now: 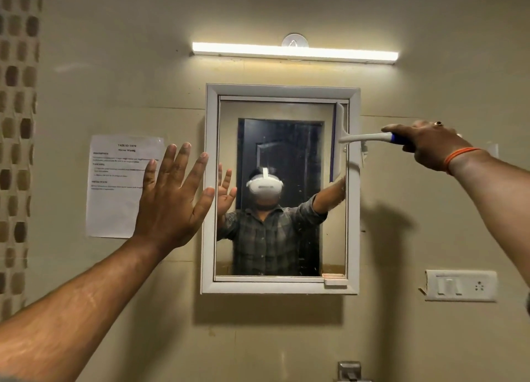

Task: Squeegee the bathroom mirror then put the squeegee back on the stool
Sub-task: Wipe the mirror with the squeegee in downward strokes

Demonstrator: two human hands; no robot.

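Observation:
The bathroom mirror (282, 238) hangs on the wall in a white frame and looks spotted and streaky. My right hand (427, 145) grips the blue and white handle of the squeegee (341, 141). Its blade stands upright against the glass at the mirror's upper right edge. My left hand (175, 198) is raised with its fingers spread, just left of the mirror frame; it holds nothing. I cannot tell whether it touches the wall. The stool is not in view.
A lit tube light (295, 52) runs above the mirror. A printed paper sheet (114, 186) is stuck to the wall at the left. A switchboard (461, 285) sits at the lower right. A metal fitting (348, 370) shows at the bottom edge. Patterned tiles (17, 123) line the far left.

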